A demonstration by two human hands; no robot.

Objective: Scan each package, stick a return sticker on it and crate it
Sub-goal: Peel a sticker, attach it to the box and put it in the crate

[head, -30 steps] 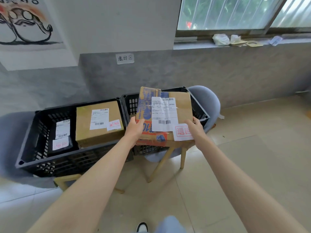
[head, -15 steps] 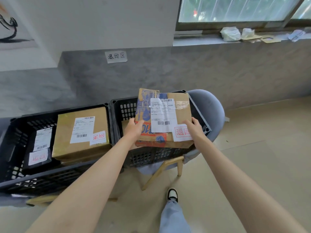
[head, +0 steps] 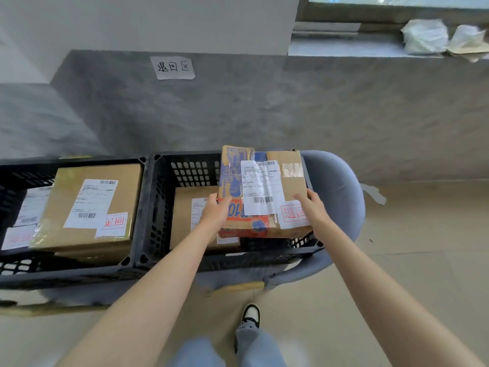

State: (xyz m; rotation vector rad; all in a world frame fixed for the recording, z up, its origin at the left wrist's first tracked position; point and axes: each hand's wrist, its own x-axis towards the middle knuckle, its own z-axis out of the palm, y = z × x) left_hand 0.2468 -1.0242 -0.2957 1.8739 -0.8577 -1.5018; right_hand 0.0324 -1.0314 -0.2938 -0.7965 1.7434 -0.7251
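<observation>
Left grip (head: 215,213) and right grip (head: 314,207) both clamp the stickered package (head: 289,185) over the crate (head: 158,207); released unevenly, it may tip off the box (head: 185,221) beneath

退回区 wall sign (head: 173,67), 退回 sticker (head: 293,213) on package (head: 291,182)

Soft daylight enters from the window (head: 391,6) at 1 o'clock, leaving the scene evenly bright with only faint shadows. Tape on the box (head: 289,186) shines a little. Motion blur smears the left crate (head: 66,271) at 9 o'clock and the jeans (head: 254,345) at 6. Straight lines bow toward the edges.
</observation>
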